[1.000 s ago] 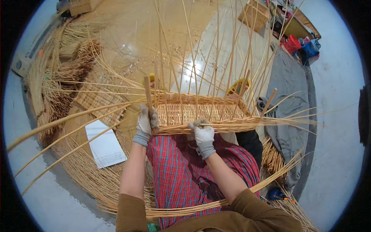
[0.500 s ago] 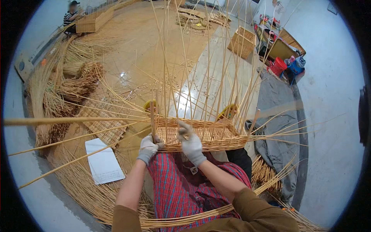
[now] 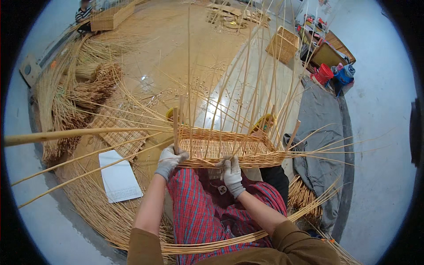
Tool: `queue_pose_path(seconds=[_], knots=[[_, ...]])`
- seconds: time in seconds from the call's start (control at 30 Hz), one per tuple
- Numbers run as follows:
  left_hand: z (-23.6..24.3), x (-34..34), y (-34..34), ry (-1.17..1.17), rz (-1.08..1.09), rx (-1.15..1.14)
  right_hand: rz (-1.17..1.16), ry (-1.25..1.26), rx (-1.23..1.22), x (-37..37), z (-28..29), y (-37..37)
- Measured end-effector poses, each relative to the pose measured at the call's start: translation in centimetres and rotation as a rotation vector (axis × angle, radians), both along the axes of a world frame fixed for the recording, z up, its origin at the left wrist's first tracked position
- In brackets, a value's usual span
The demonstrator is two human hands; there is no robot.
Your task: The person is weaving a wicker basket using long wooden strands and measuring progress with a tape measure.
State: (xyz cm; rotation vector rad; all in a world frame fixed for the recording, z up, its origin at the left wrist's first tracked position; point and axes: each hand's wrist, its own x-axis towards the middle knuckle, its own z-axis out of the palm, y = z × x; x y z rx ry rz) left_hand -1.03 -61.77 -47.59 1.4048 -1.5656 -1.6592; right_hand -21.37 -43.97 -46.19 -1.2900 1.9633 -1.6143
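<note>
A shallow rectangular wicker basket (image 3: 247,149) rests across my lap, with tall upright rods (image 3: 215,106) standing from its far side and loose rod ends sticking out at both ends. My left hand (image 3: 170,161), in a pale work glove, is closed around the basket's near left corner, beside a flat wooden corner stake (image 3: 176,128). My right hand (image 3: 231,173), gloved likewise, closes on the near rim around its middle; its fingertips partly hide the weave, so I cannot tell whether they pinch a single rod.
Bundles of rods (image 3: 95,95) lie at the left beside a woven panel (image 3: 115,128) and a white sheet (image 3: 118,176). Long rods (image 3: 212,245) cross my lap. Grey cloth (image 3: 320,128), an upright basket (image 3: 282,45) and a red bucket (image 3: 323,74) are rightward. A person (image 3: 83,17) sits far left.
My right hand has come down from above the basket's inside to the near rim, slightly rightward, and closed there. My left hand keeps its hold on the corner. The view has shifted slightly.
</note>
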Motion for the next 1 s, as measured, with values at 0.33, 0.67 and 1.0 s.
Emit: queue_pose_path(seconds=[0.33, 0.67, 1.0], knots=[[5.6, -2.0, 1.4, -0.385, 0.093, -0.086, -0.034, -0.433, 0.015, -2.1, 3.0, -1.0], [3.5, -8.5, 6.2, -0.252, -0.418, -0.369, 0.199, -0.697, -0.026, -3.9, 2.1, -3.7], [0.8, -8.5, 6.0, -0.273, -0.327, -0.394, 0.033, 0.240, -0.178, -3.5, 7.4, -13.0]])
